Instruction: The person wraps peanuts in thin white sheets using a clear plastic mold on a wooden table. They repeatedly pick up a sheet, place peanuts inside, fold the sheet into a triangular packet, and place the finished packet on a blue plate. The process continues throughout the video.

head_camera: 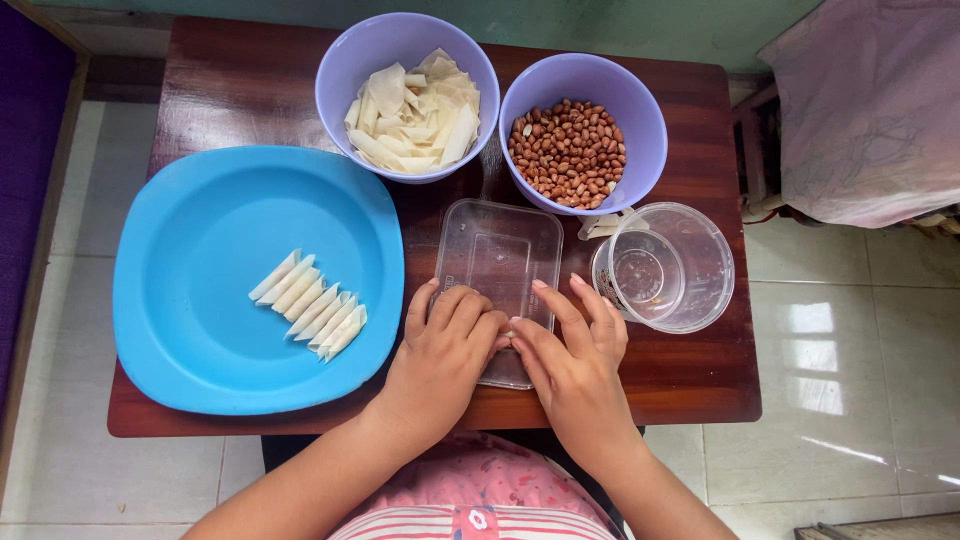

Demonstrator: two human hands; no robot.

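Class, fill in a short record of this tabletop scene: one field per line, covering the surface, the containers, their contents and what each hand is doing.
Surface: dark wooden table
Blue plate: holds a row of rolled pastry pieces
Left purple bowl: pale pastry wrappers
Right purple bowl: peanuts
Clear rectangular lid: flat on the table, under both hands
Clear round tub: almost empty, right of the lid
Left hand: fingertips on the lid, meeting the right hand
Right hand: fingers on the lid, pinching something small and hidden
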